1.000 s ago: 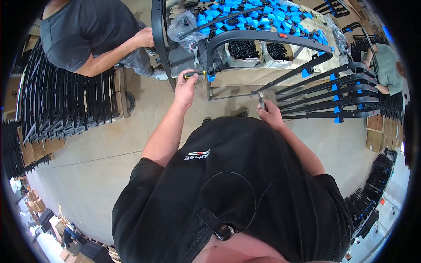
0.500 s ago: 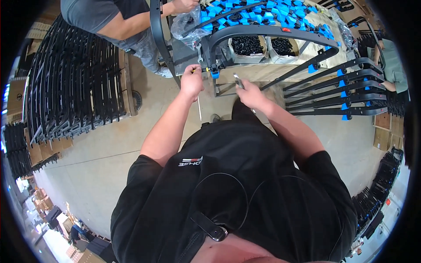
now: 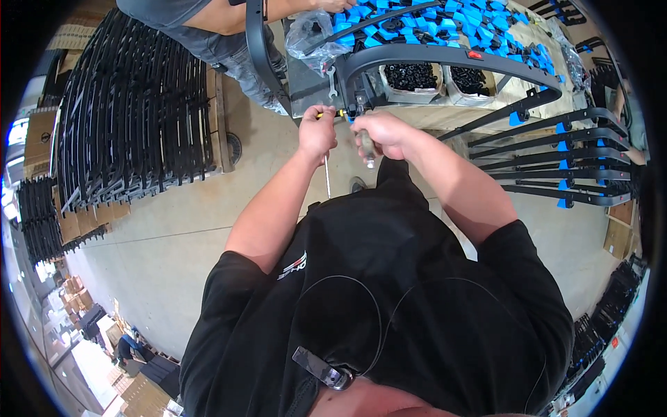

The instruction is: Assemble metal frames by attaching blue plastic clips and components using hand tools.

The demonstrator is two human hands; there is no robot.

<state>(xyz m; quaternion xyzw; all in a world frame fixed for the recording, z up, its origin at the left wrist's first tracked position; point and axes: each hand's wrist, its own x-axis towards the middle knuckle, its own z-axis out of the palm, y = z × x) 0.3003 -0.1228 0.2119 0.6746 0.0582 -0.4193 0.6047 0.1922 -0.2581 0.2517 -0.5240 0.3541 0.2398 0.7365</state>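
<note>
My left hand (image 3: 318, 132) is closed around a tool with a long thin metal shaft (image 3: 328, 177), which points down toward me; a bit of yellow shows by the fingers. My right hand (image 3: 383, 133) is curled around a silver metal hand tool (image 3: 369, 154) whose kind I cannot make out. Its fingertips are at the lower end of a black curved tubular frame (image 3: 445, 53), close beside my left hand; whether they touch it is hidden. An open-end wrench (image 3: 333, 82) lies on the dark bench surface just beyond my left hand.
Blue plastic parts (image 3: 445, 28) are heaped on the bench beside a clear plastic bag (image 3: 309, 33). Two boxes (image 3: 411, 94) hold small black pieces. More black frames (image 3: 549, 156) fan out at right; a tall stack (image 3: 132, 118) stands left. A co-worker (image 3: 208, 28) stands at far left.
My right hand has moved left and turned, bringing its fingers to the frame's end beside my left hand. The silver tool now points down toward me. The whole view has shifted slightly.
</note>
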